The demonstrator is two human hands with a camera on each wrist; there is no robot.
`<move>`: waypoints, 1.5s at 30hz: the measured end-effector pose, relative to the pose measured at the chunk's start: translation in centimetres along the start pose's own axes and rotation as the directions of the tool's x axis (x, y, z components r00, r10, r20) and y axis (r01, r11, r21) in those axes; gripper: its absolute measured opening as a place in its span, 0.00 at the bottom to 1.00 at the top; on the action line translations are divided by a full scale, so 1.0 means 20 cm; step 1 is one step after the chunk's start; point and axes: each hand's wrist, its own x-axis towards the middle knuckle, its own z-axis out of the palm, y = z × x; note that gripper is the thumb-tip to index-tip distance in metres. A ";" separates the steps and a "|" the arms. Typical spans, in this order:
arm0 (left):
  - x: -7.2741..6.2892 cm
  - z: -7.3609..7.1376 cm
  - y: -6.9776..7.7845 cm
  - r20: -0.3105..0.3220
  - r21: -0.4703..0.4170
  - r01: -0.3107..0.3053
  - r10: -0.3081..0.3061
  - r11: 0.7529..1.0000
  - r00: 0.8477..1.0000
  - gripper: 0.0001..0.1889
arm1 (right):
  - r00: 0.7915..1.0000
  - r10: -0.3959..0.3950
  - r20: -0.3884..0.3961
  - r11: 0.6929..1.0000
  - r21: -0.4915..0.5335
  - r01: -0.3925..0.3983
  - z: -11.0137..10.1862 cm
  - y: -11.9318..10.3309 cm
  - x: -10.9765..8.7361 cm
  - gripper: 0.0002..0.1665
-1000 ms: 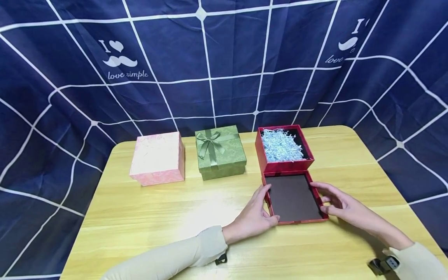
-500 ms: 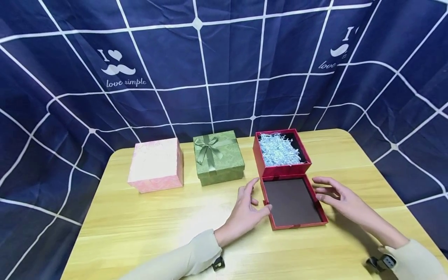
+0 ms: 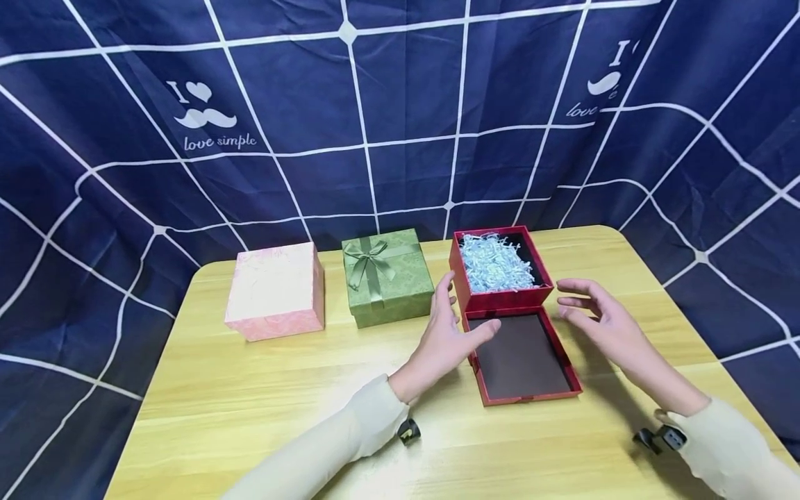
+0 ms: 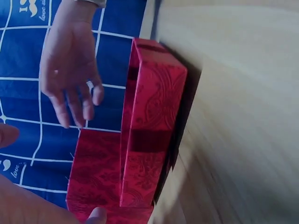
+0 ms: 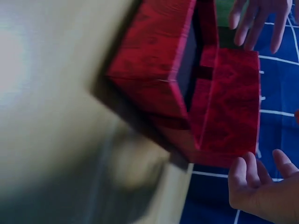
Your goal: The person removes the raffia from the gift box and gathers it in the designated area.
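Note:
A red box (image 3: 506, 300) stands at the back right, filled with light blue shredded paper (image 3: 496, 262). Its red lid (image 3: 523, 357) lies inner side up directly in front, dark inside, against the box's front wall. My left hand (image 3: 439, 342) is at the box's left front corner, fingers extended and thumb over the lid's back left part. My right hand (image 3: 603, 323) hovers off the box's right front corner, fingers loosely bent with nothing between them. In the right wrist view, the right fingertips (image 5: 250, 165) come right up to the red box's edge.
A green box (image 3: 387, 278) with a ribbon bow stands left of the red one, close to my left fingers. Farther left is a pink box (image 3: 275, 288). A blue curtain with white lines (image 3: 406, 104) encloses the back and sides of the wooden table (image 3: 281, 396).
Both hands have let go of the lid's sides and moved forward to either side of the red box. The lid stays in front of the box.

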 end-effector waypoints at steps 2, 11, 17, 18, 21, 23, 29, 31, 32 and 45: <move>0.03 0.01 -0.01 -0.011 0.019 -0.012 0.013 1.000 1.000 0.57 | 1.000 -0.007 -0.017 1.000 0.023 0.007 0.00 -0.02 0.02 0.25; 0.19 0.04 -0.04 -0.051 0.088 -0.065 0.070 0.994 0.996 0.62 | 0.997 -0.027 -0.067 0.997 0.071 0.032 0.02 -0.12 0.15 0.20; 0.31 0.05 -0.05 -0.108 0.016 -0.135 0.135 0.991 0.985 0.62 | 1.000 -0.012 -0.006 0.984 0.179 0.013 0.05 -0.18 0.26 0.30; 0.32 0.05 -0.06 -0.115 0.018 -0.137 0.138 0.990 0.984 0.62 | 1.000 -0.002 0.011 0.982 0.187 0.000 0.06 -0.20 0.28 0.32; 0.35 0.06 -0.07 -0.126 0.025 -0.132 0.134 0.991 0.983 0.63 | 0.996 0.039 0.078 0.982 0.183 -0.053 0.06 -0.23 0.33 0.38; 0.37 0.06 -0.09 -0.130 0.032 -0.122 0.125 0.992 0.984 0.63 | 0.988 0.069 0.135 0.984 0.152 -0.089 0.07 -0.24 0.37 0.42; 0.42 0.06 -0.12 -0.149 0.041 -0.109 0.114 0.993 0.982 0.64 | 0.945 0.161 0.284 0.984 0.026 -0.175 0.09 -0.25 0.52 0.53; 0.44 0.06 -0.13 -0.149 0.049 -0.106 0.112 0.993 0.982 0.65 | 0.930 0.187 0.317 0.981 -0.006 -0.196 0.09 -0.23 0.57 0.55; 0.44 0.07 -0.14 -0.149 0.055 -0.105 0.112 0.993 0.983 0.65 | 0.923 0.198 0.331 0.979 -0.021 -0.202 0.09 -0.23 0.59 0.56; 0.50 0.08 -0.15 -0.108 0.123 -0.100 0.113 0.987 0.988 0.70 | 0.835 0.283 0.471 0.959 -0.140 -0.246 0.21 -0.15 0.75 0.57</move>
